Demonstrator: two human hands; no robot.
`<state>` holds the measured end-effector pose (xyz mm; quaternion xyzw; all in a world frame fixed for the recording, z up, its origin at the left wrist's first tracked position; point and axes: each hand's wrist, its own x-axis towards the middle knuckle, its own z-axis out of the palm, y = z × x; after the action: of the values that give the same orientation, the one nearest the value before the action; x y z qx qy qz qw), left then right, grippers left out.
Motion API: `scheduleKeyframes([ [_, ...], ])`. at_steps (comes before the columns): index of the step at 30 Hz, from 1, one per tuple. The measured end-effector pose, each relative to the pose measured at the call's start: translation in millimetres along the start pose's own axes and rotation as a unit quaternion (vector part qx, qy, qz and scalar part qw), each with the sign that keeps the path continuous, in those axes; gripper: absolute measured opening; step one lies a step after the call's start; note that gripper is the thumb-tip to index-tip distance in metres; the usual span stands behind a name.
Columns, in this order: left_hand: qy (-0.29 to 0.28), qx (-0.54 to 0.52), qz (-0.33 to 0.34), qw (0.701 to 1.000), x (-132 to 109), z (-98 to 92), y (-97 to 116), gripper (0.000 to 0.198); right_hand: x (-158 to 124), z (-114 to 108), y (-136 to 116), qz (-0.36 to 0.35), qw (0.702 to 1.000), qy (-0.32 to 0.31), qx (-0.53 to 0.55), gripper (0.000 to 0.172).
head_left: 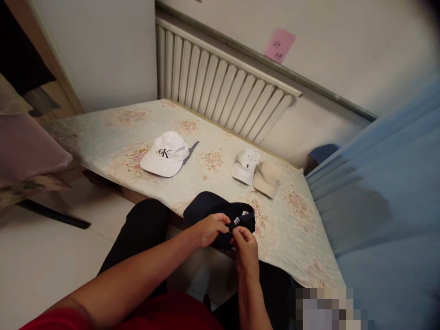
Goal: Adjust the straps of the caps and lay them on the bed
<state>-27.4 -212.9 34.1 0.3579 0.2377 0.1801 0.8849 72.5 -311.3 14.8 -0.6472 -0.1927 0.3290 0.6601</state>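
A dark navy baseball cap (pixel 206 204) rests at the near edge of the table, its brim to the left and its back opening towards me. On its back strap sits a small silver buckle (pixel 236 220). My left hand (pixel 212 228) is closed on the strap just left of the buckle, thumb and fingers pinched. Close by on the right, my right hand (pixel 246 241) pinches the strap below the buckle. The fingertips hide part of the strap, including its end.
A white cap (pixel 167 153) with black letters lies on the floral tablecloth (pixel 213 137). Further right, a smaller white cap (pixel 246 165) touches a beige cap (pixel 267 178). Behind the table stands a radiator (pixel 220 78); a blue curtain (pixel 378 197) hangs at right.
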Motion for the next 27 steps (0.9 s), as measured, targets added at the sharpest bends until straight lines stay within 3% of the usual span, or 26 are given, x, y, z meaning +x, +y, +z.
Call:
scheduleKeyframes([
  [5,0.011,0.004,-0.01,1.0,-0.1,2.7,0.2,0.026,-1.6,2.6,-2.4,-0.003,1.0,0.011,0.007,0.021],
  [10,0.019,-0.007,-0.015,1.0,-1.0,3.7,2.1,0.025,0.2,-0.9,-2.8,-0.025,0.999,-0.017,-0.018,0.016],
  [19,-0.021,-0.042,-0.006,0.999,1.0,-6.8,-0.9,0.026,3.9,-3.6,-2.3,-0.036,0.998,-0.018,-0.039,0.015],
  [27,0.005,-0.026,0.005,1.0,2.8,-12.2,-5.3,0.029,5.3,-2.8,3.0,-0.018,0.998,-0.021,-0.05,0.019],
])
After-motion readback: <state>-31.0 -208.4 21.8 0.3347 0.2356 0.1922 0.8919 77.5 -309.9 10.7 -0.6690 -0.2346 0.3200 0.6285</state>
